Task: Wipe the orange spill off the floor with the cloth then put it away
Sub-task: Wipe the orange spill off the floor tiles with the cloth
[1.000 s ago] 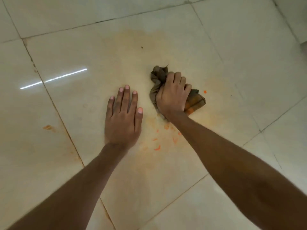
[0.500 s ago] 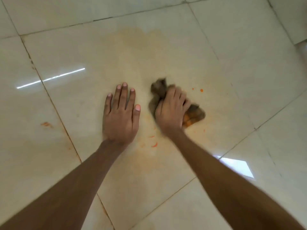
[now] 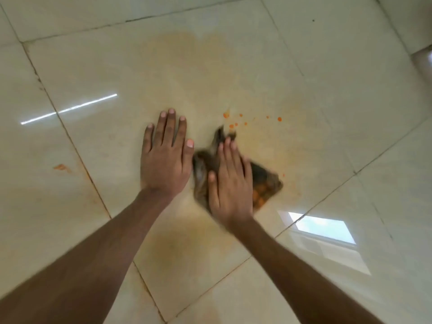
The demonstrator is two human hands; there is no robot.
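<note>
Within one tile [image 3: 233, 73], right hand [image 3: 230, 183] presses cloth [image 3: 265, 181] beside left hand [image 3: 164, 160]

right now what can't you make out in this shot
All in the head view:
- Floor under the cloth: covered by it and the right hand, so whatever lies there is hidden.
- Cloth's pattern and folds: lost to motion blur.
- Floor beneath the left hand: hidden by the palm.
- Pale shape at the top right corner: cut off by the edge.
- Where the cloth gets put away: outside the frame.
</note>
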